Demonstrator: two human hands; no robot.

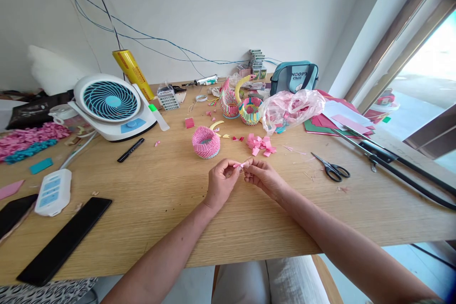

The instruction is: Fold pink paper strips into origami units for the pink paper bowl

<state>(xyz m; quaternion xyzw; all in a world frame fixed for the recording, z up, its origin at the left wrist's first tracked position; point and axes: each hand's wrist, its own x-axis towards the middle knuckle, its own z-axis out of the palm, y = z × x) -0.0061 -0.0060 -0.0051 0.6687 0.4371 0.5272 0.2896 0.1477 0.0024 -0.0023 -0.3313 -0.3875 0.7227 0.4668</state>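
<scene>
Near the front edge of the wooden table (167, 230), centre: what's in the hands?

Small pink folded paper piece (240, 165), held in the air above the wood. Left hand (221, 183) and right hand (262, 176) face each other, one on either side of it.

Finger state?

Narrow on both sides. Each hand pinches one end of the piece between thumb and fingertips. The hands nearly touch.

What's closest beyond them?

Pink paper-module bowl (205, 142) ahead of the left hand, with a loose pile of pink folded strips (260, 145) ahead of the right. Black-handled scissors (331, 167) lie further right, well apart from the hands.

Far edge of the table?

Paper-module swan body (228, 102) and multicoloured paper-module basket (250, 110) stand side by side, with a pink plastic bag (292, 109) just right of them. Beyond it is a teal Snoopy pouch (294, 78). A stack of coloured paper sheets (338, 123) sits at the right, partly under the bag.

Left side?

White desk fan (110, 102) towards the far left corner, black marker (130, 149) just in front of it, white power strip (54, 192) near the left edge, and a long black slab (64, 240) at the near left corner.
</scene>
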